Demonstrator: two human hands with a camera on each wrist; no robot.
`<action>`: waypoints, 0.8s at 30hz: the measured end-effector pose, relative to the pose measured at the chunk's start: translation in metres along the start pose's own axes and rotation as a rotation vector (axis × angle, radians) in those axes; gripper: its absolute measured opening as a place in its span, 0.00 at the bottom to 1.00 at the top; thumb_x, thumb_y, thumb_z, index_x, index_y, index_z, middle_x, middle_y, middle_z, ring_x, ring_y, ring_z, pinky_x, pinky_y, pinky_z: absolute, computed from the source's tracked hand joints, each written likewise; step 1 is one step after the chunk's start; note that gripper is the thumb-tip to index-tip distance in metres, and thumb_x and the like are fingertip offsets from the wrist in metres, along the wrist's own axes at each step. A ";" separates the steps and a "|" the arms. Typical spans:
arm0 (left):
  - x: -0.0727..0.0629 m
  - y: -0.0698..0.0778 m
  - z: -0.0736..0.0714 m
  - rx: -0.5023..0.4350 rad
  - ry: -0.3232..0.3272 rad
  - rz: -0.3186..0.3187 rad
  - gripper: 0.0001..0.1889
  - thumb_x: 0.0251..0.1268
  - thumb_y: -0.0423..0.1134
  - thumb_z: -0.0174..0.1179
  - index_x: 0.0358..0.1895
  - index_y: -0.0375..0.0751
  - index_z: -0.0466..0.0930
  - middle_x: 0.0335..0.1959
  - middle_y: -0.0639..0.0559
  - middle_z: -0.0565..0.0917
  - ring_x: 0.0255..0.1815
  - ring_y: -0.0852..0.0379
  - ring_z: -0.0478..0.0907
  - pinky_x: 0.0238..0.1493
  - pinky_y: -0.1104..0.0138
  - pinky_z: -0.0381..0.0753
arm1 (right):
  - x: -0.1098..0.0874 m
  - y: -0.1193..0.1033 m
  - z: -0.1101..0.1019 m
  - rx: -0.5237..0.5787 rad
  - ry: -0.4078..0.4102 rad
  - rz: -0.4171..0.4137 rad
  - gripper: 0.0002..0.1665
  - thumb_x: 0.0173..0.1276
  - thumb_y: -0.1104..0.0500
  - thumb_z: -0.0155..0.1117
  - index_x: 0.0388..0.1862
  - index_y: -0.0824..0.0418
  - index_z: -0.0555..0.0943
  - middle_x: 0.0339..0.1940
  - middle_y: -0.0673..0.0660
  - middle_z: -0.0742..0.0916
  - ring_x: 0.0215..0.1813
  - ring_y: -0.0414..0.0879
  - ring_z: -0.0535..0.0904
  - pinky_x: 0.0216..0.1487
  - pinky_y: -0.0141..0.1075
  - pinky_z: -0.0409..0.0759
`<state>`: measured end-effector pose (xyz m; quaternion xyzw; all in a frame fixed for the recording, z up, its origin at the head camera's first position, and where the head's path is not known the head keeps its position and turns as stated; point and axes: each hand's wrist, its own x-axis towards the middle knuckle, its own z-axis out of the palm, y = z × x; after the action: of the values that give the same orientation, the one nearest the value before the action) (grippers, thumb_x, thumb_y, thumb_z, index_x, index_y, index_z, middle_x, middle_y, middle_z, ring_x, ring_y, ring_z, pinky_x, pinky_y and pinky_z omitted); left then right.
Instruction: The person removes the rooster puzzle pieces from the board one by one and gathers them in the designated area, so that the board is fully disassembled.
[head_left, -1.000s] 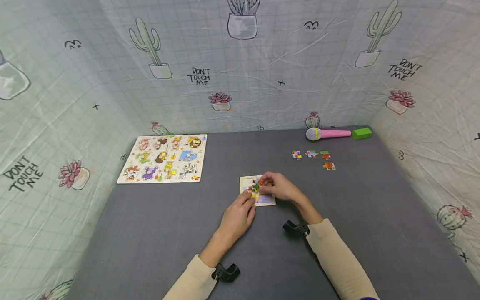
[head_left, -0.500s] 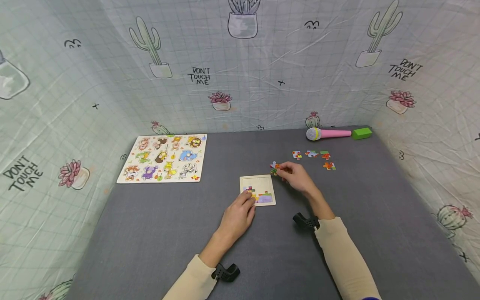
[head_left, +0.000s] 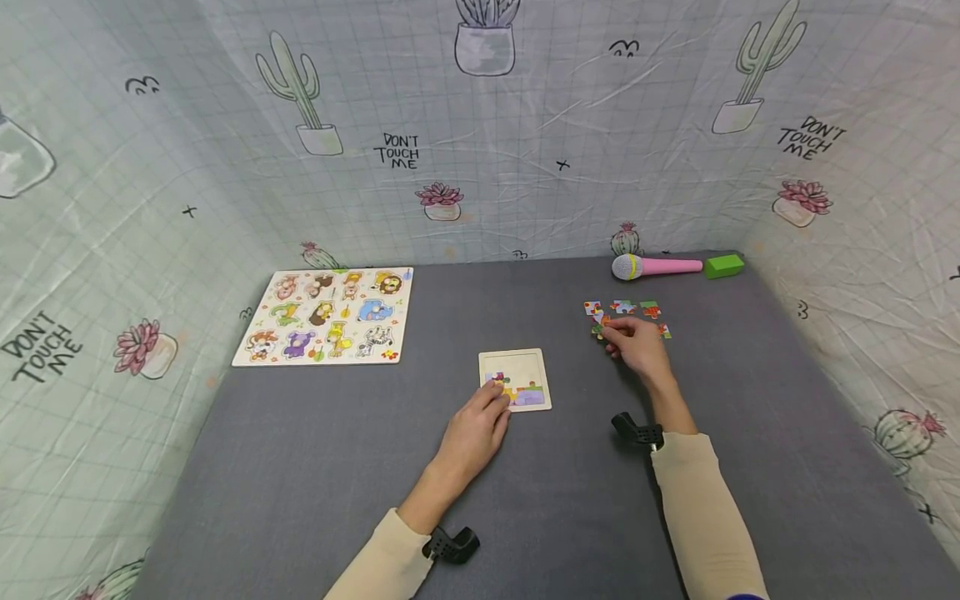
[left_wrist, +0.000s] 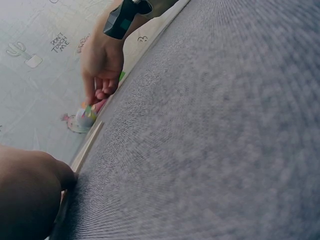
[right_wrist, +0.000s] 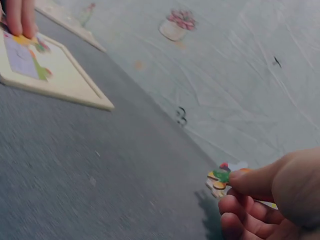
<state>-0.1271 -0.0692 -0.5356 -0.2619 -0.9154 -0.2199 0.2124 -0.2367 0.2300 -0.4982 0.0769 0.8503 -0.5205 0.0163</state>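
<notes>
Pinching puzzle pc [right_wrist: 218, 178], R hand [head_left: 636, 343] is fwd nr loose pcs [head_left: 623, 307], L hand [head_left: 474, 432] resting relaxed on puzzle tray [head_left: 521, 365].

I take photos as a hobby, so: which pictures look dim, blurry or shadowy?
Head view: even light, microphone fairly crisp; left wrist view: left hand dim, grey tabletop grainy; right wrist view: somewhat soft, dark shadow beside the puzzle bit in the right hand.

Tray [head_left: 517, 363] cream; puzzle pc [right_wrist: 220, 176] green/orange etc.; tbl [head_left: 532, 500] dk grey; mic [head_left: 660, 267] pink (yellow ring); block [head_left: 723, 267] green; backdrop [head_left: 517, 125] cactus-print.
</notes>
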 end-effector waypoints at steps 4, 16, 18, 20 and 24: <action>0.000 0.000 0.000 -0.001 0.004 -0.001 0.10 0.63 0.34 0.67 0.45 0.35 0.87 0.51 0.42 0.86 0.61 0.46 0.82 0.60 0.58 0.82 | 0.001 0.005 -0.010 0.011 0.071 0.032 0.19 0.72 0.58 0.65 0.54 0.71 0.81 0.34 0.57 0.87 0.24 0.34 0.81 0.27 0.29 0.82; 0.001 0.000 0.000 -0.007 -0.004 -0.014 0.10 0.63 0.35 0.67 0.46 0.35 0.87 0.52 0.42 0.86 0.61 0.47 0.82 0.60 0.58 0.82 | -0.001 0.011 -0.027 -0.160 0.205 0.127 0.18 0.71 0.54 0.66 0.50 0.66 0.84 0.32 0.56 0.88 0.21 0.33 0.79 0.25 0.27 0.75; 0.001 0.000 0.000 -0.004 -0.007 -0.014 0.10 0.63 0.35 0.67 0.46 0.35 0.87 0.52 0.42 0.86 0.61 0.47 0.82 0.60 0.58 0.82 | -0.002 0.011 -0.028 -0.201 0.211 0.112 0.17 0.71 0.53 0.65 0.50 0.66 0.85 0.32 0.58 0.88 0.21 0.32 0.78 0.25 0.28 0.74; 0.001 0.000 0.000 -0.005 -0.008 -0.014 0.10 0.63 0.35 0.67 0.46 0.35 0.87 0.52 0.42 0.86 0.61 0.46 0.82 0.60 0.58 0.82 | -0.003 0.011 -0.028 -0.235 0.221 0.090 0.17 0.72 0.54 0.64 0.49 0.66 0.85 0.32 0.60 0.89 0.21 0.32 0.78 0.28 0.28 0.73; 0.001 0.000 0.000 -0.008 -0.006 -0.010 0.11 0.63 0.35 0.67 0.46 0.34 0.87 0.52 0.42 0.86 0.61 0.46 0.82 0.60 0.57 0.82 | -0.003 0.012 -0.026 -0.292 0.244 0.080 0.19 0.70 0.52 0.65 0.47 0.66 0.85 0.37 0.64 0.90 0.38 0.49 0.84 0.41 0.41 0.78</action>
<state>-0.1276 -0.0691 -0.5349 -0.2586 -0.9165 -0.2240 0.2074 -0.2303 0.2580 -0.4964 0.1701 0.9087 -0.3773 -0.0551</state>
